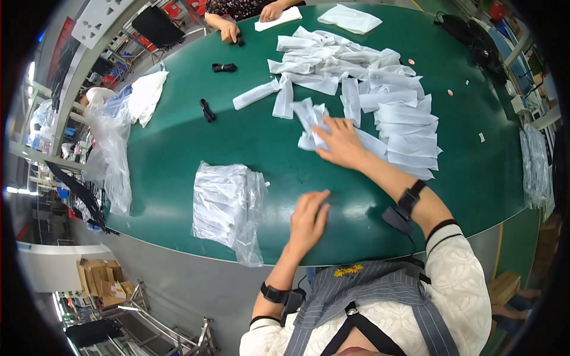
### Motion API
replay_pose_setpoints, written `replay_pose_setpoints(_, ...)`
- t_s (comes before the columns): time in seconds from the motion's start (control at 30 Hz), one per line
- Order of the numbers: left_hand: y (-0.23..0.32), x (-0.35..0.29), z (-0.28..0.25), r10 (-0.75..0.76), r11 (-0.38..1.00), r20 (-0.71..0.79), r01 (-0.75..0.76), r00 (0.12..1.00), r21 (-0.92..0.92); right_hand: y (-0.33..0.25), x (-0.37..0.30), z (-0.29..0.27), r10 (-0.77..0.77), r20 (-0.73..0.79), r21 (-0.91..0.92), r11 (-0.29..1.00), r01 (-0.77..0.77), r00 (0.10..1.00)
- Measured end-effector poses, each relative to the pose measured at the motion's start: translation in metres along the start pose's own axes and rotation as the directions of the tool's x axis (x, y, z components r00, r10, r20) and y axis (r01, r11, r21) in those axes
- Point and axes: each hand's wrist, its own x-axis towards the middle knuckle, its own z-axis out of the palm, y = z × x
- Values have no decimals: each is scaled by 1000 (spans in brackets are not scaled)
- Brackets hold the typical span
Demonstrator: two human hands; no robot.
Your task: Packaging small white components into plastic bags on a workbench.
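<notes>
My right hand [342, 142] reaches over the middle of the green table [172, 136]. Its thumb and fingers are closed around the near side of a few loose white paper-like packets [307, 115]. My left hand [307, 221] is near the table's front edge, fingers apart and nothing in it. To its left lies a clear plastic bag [222, 204] filled with a row of white packets. Beyond my right hand, many narrow white packets form a pile [332, 56], and a neater overlapping row [407, 127] runs down its right side.
Two bundled black cables [206, 111] [224, 67] lie at left. Across the table, another person's hands [229, 32] touch a small black item and a white packet. Clear plastic bags [113, 148] hang over the left edge. Black items [472, 41] lie at far right.
</notes>
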Motion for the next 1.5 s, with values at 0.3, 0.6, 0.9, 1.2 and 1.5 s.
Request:
replay_pose_setpoints(0.3,-10,-8,17,86,930,17,-86,996,357,-47,-113,-101,80,126,178,979,-102,989)
replay_pose_setpoints(0.6,4,-14,22,128,922,128,-166,983,351,-58,-144,-88,50,539,740,447,-502,841)
replay_pose_setpoints(0.9,3,-66,2,3,918,231,-94,973,384,-81,-80,-46,59,6,125,990,-60,998)
replay_pose_setpoints(1.2,9,-40,-19,50,808,230,-174,972,563,-77,-104,-70,-18,571,256,954,-157,821)
replay_pose_setpoints(1.5,4,-30,13,51,909,291,-165,955,382,-33,-102,-39,285,106,-45,958,-282,953)
